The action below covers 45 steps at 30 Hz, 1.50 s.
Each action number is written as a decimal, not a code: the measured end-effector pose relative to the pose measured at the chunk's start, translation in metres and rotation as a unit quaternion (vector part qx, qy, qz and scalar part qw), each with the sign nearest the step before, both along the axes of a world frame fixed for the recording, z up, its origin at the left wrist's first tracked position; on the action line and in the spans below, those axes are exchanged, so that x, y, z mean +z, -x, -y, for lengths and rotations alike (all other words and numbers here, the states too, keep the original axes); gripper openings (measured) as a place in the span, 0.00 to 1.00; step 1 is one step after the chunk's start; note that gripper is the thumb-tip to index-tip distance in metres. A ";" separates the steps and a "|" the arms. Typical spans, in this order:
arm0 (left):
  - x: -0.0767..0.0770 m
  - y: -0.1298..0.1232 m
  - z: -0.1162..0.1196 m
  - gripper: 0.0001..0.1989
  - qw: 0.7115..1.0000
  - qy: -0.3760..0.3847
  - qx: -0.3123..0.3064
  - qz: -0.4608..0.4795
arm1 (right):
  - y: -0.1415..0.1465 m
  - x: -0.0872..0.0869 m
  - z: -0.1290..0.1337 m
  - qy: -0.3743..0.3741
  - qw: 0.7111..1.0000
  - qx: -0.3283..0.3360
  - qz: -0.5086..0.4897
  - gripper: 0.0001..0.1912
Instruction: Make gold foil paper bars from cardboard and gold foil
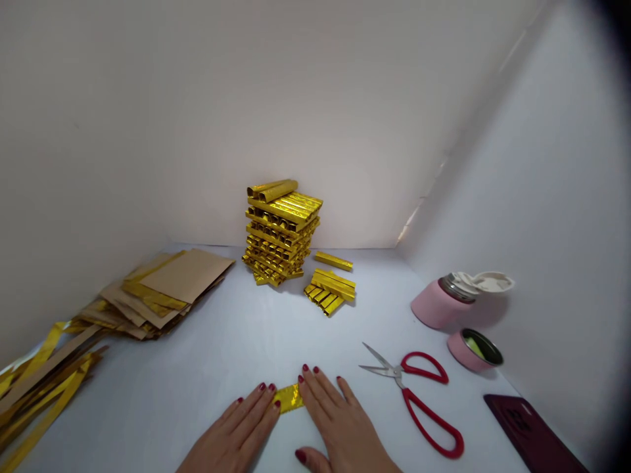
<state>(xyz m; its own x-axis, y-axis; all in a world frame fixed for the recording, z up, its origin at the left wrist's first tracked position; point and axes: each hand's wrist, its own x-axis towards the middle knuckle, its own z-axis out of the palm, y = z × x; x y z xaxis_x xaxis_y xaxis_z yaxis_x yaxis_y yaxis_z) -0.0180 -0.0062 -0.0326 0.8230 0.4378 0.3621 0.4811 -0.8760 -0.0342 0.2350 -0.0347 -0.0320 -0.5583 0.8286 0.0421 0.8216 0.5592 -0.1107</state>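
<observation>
My left hand [236,427] and my right hand [335,420] lie flat on the white surface, near the bottom of the view. Between them is a small folded gold foil strip [288,397], and fingertips of both hands press against its ends. Straight ahead stands a tall crisscross stack of gold foil tubes [280,230]. Two small groups of loose gold pieces [331,289] lie to its right, with a single gold stick [334,261] behind them. My hands touch none of these.
Red-handled scissors [409,394] lie right of my right hand. Beyond them are a pink flask [441,302] and a pink cup [473,351]. A dark red phone [530,433] sits at the lower right. Gold-backed cardboard sheets [187,276] and long gold strips [39,394] lie left. White walls surround the surface.
</observation>
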 end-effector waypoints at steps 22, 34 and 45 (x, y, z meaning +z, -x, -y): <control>0.004 -0.014 -0.009 0.15 0.988 0.114 0.028 0.099 | 0.000 0.006 -0.006 -0.121 0.992 -0.010 -0.028 0.18; 0.017 -0.017 -0.003 0.16 0.995 0.063 -0.001 0.083 | 0.008 0.001 -0.002 -0.166 0.981 0.071 -0.066 0.21; 0.003 0.017 0.004 0.15 0.994 -0.071 0.075 0.026 | -0.001 -0.013 -0.001 -0.163 0.981 0.104 -0.006 0.29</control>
<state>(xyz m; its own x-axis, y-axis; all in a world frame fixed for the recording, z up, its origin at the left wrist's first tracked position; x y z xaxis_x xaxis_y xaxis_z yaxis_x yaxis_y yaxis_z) -0.0347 -0.0102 -0.0299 0.7312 0.4953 0.4690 0.6096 -0.7830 -0.1236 0.2357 -0.0333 -0.0451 -0.7120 0.6378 0.2937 0.6853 0.7224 0.0925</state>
